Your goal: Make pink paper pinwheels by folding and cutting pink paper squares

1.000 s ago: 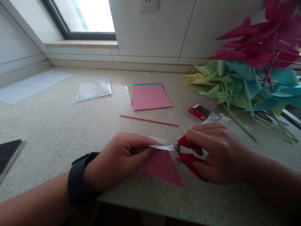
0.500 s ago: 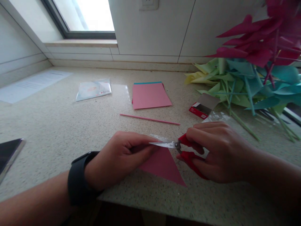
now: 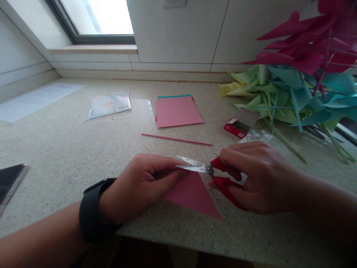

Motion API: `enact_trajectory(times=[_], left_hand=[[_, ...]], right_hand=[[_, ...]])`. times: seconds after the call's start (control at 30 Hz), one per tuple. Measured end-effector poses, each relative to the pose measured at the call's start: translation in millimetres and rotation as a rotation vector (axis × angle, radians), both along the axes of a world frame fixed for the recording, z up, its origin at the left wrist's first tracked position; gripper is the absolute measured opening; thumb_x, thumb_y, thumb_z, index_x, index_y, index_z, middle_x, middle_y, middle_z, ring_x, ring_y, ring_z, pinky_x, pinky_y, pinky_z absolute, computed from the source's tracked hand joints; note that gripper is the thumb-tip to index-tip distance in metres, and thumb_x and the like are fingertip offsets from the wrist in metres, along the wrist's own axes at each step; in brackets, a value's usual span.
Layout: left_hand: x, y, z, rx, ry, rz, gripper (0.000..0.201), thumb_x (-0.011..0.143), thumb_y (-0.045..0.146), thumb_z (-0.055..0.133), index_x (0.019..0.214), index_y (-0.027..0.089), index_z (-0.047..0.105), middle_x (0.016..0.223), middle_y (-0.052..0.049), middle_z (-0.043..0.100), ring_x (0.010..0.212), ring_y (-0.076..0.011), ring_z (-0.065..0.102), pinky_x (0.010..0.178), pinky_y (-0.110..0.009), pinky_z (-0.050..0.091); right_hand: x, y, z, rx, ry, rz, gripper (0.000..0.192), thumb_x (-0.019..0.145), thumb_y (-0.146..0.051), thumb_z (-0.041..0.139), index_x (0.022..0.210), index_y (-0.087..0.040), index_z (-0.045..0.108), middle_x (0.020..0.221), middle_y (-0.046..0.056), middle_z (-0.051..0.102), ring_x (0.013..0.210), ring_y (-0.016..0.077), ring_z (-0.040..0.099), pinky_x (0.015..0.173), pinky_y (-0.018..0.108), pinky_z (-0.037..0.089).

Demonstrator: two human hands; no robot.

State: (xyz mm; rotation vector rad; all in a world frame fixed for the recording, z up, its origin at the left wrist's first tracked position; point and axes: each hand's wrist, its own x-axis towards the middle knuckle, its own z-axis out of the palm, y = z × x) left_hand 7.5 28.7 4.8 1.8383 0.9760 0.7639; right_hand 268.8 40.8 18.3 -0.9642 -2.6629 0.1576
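Observation:
My left hand [image 3: 147, 186] pinches a folded-looking piece of pink paper [image 3: 195, 197] between thumb and fingers near the counter's front edge. Part of the paper is hidden under that hand, and a pointed corner sticks out to the right. My right hand [image 3: 259, 178] grips the red handles of a pair of scissors [image 3: 208, 169]. Its blades are parted and point left, lying at the paper's upper edge close to my left fingertips. Beyond both hands a thin pink stick [image 3: 177, 139] rests on the counter.
A stack of pink paper squares [image 3: 178, 111] lies farther back, beside a clear packet [image 3: 110, 105]. To the right are a small open red box [image 3: 235, 128] and paper pinwheel-like shapes in green, blue [image 3: 318, 98] and magenta [image 3: 304, 48]. A dark device [image 3: 11, 182] sits at left.
The scissor blades stand slightly wider apart than before. Both hands keep almost the same place, and the whole view has shifted a little.

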Motion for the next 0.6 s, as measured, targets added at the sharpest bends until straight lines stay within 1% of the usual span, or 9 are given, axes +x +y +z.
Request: enact_trajectory(times=[0.1,0.27,0.4,0.6], left_hand=[[0.1,-0.8,-0.2,-0.019,-0.01,-0.002,0.026,0.096,0.024,0.061,0.116,0.029,0.077,0.095,0.0,0.08,0.08,-0.014,0.071,0.068,-0.019,0.055],[-0.6,-1.2,-1.2,-0.027,0.011,0.001,0.025,0.096,0.026,0.061,0.116,0.028,0.077,0.098,0.001,0.08,0.081,-0.0148,0.07,0.069,-0.021,0.054],[-0.4,0.2,-1.6,-0.015,0.033,0.009,0.024,0.096,0.026,0.061,0.114,0.026,0.078,0.097,0.0,0.08,0.08,-0.0151,0.07,0.069,-0.022,0.054],[1.4,0.4,-0.5,-0.005,0.028,0.039,0.019,0.093,0.028,0.064,0.102,0.023,0.08,0.094,-0.001,0.081,0.079,-0.0161,0.071,0.07,-0.023,0.056]], right_hand=[[1.3,0.2,-0.7,-0.017,-0.013,-0.003,0.014,0.086,-0.028,0.058,0.075,-0.021,0.052,0.061,-0.002,0.049,0.052,0.0135,0.04,0.055,0.031,0.022],[1.4,1.1,-1.3,-0.041,-0.016,-0.001,0.017,0.087,-0.028,0.057,0.073,-0.021,0.049,0.06,-0.002,0.047,0.051,0.0129,0.039,0.054,0.031,0.021],[1.4,1.2,-2.1,-0.008,-0.034,-0.002,0.021,0.089,-0.029,0.055,0.071,-0.022,0.048,0.058,-0.002,0.046,0.051,0.0132,0.039,0.054,0.032,0.02],[1.1,2.3,-0.1,0.034,0.002,0.011,0.029,0.093,-0.03,0.052,0.067,-0.022,0.044,0.054,-0.003,0.044,0.048,0.0123,0.036,0.052,0.031,0.02]])
